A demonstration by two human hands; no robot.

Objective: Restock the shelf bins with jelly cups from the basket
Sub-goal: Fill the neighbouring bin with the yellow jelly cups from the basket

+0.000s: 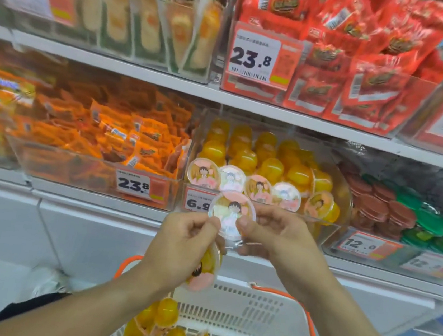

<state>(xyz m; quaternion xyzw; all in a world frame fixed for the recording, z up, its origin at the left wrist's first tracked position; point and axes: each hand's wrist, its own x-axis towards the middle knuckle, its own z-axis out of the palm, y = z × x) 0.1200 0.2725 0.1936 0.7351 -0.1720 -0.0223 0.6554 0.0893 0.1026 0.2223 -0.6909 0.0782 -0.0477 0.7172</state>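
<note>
Two hands, left (183,242) and right (276,236), pinch a round cartoon-lidded jelly cup (231,214); left also grips another.

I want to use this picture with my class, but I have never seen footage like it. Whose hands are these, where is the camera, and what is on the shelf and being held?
There is no machine here. One camera, worn on a person's head, looks forward and down at that person's own bare hands in a shop.

The left hand and the right hand together pinch one jelly cup, its picture lid facing the camera. The left hand also holds a second cup lower down.

Just behind is a clear shelf bin with orange jelly cups in it, a row at its front showing their lids. Neighbouring bins hold orange and red snack packets.

Below the hands is a white basket with orange handles, with more jelly cups inside.
</note>
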